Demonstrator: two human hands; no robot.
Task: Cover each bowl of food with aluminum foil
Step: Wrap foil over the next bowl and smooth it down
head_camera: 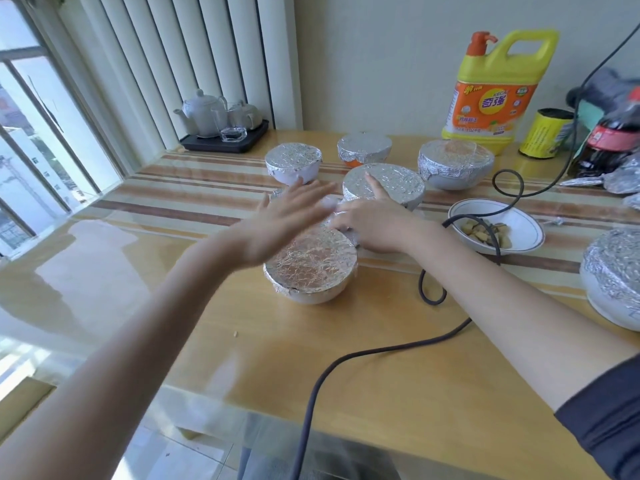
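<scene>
A white bowl covered with crinkled foil [311, 263] stands at the middle of the table. My left hand [287, 220] hovers over its far left rim with fingers straight and spread, blurred. My right hand [370, 221] rests at the bowl's far right rim, fingers on the foil edge. Behind stand several foil-covered bowls: one just past my right hand [391, 183], one at back left [293, 162], a small orange one [364, 147], and one at back right [455, 162]. An uncovered white bowl [519, 220] with food pieces sits to the right.
A large foil-covered bowl [613, 275] is at the right edge. A black cable [346, 362] snakes across the table. A yellow detergent jug [491, 95], a yellow can [547, 133] and a cola bottle [609, 140] stand at the back right, a tea set tray [225, 138] at back left.
</scene>
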